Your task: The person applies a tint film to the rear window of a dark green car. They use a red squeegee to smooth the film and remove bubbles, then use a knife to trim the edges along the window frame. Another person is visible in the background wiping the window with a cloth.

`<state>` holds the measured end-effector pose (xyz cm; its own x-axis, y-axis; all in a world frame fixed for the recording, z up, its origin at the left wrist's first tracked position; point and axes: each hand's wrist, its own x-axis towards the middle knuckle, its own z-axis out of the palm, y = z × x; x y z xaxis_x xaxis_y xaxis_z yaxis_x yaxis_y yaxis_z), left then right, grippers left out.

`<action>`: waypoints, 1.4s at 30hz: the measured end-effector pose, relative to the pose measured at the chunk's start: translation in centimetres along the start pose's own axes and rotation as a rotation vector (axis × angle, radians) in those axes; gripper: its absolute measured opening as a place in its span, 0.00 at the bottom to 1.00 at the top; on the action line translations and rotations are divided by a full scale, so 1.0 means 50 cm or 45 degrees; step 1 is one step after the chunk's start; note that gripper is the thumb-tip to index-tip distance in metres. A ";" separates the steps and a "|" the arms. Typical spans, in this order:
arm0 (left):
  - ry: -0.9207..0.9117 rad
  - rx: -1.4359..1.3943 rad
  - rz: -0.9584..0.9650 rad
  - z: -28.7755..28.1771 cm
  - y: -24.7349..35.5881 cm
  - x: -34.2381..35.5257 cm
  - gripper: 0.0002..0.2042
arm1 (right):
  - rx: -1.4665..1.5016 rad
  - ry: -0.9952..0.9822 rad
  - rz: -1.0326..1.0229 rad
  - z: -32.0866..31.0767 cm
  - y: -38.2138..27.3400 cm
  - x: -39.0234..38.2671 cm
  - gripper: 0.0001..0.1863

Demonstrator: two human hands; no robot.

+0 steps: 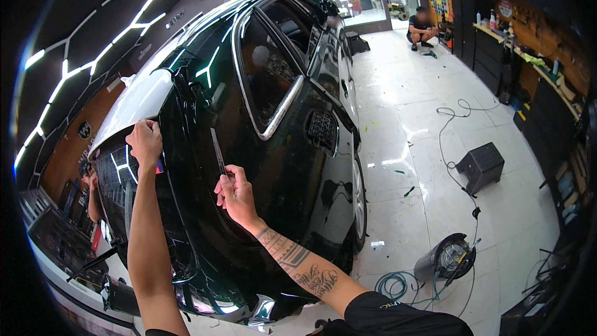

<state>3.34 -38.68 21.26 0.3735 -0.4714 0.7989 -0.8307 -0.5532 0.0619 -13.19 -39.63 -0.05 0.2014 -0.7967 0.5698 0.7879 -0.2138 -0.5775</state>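
A glossy dark car (217, 224) fills the middle, seen from its rear corner, with the side window (267, 68) beyond my right hand. My left hand (145, 142) is closed with its fingers bunched at the lower edge of the white rear panel (140, 102). Whatever lies between those fingertips is hidden. In my right hand (235, 194) is a slim metal cutter knife (217, 149), its long narrow end pointing up and away over the dark rear side panel. The right fingers are wrapped round its lower end. Right of it, the fuel filler recess (322, 130) shows uncovered.
A black step stool (481, 167) and a round black bucket (444, 260) with coiled hose (392, 285) stand on the tiled floor, with a cable between them. One person (421, 28) squats far off; another (92, 190) is at the left. A workbench (528, 56) lines the right.
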 end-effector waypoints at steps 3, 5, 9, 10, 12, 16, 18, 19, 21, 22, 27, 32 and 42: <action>-0.159 0.062 -0.092 0.006 0.019 0.011 0.14 | -0.001 0.005 -0.015 -0.007 -0.001 0.006 0.13; -0.259 0.083 -0.124 0.007 0.029 0.020 0.16 | -0.007 0.008 -0.032 -0.012 -0.002 0.010 0.13; -0.338 0.048 -0.044 0.014 -0.017 0.051 0.18 | -0.012 0.007 -0.005 -0.005 -0.001 0.006 0.13; -0.349 0.014 -0.016 0.017 -0.036 0.059 0.19 | -0.016 0.008 0.010 -0.001 0.000 0.004 0.14; -0.626 -0.153 -0.023 0.009 -0.042 0.071 0.20 | -0.029 0.014 0.040 0.004 0.002 0.000 0.14; -0.477 -0.058 -0.025 0.006 -0.040 0.058 0.20 | -0.061 0.033 0.042 -0.006 -0.018 0.002 0.15; -0.378 0.008 -0.073 0.011 -0.008 0.042 0.21 | -0.086 0.047 0.012 -0.021 -0.019 0.012 0.14; -0.329 0.026 -0.113 0.011 -0.014 0.038 0.21 | -0.034 0.040 0.056 -0.013 -0.024 0.008 0.14; -0.292 -0.041 -0.116 0.008 -0.029 0.028 0.20 | 0.012 -0.002 0.024 -0.004 -0.020 0.001 0.13; -0.315 -0.119 -0.028 -0.007 -0.045 0.030 0.17 | 0.047 -0.008 0.047 0.005 -0.018 -0.001 0.12; -0.199 -0.314 -0.106 -0.035 0.006 -0.014 0.13 | -0.014 -0.021 0.024 -0.014 -0.016 0.007 0.12; -0.260 -0.480 0.021 -0.032 -0.049 0.013 0.13 | 0.001 -0.019 0.037 -0.004 -0.014 0.000 0.12; -0.334 -0.170 0.098 -0.039 -0.008 0.035 0.14 | -0.005 -0.015 0.028 -0.009 -0.017 0.005 0.14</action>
<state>3.50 -37.94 23.78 0.3868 -0.6795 0.6234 -0.9012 -0.4220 0.0993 -14.08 -39.89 0.33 0.2253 -0.7945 0.5639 0.7808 -0.1989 -0.5923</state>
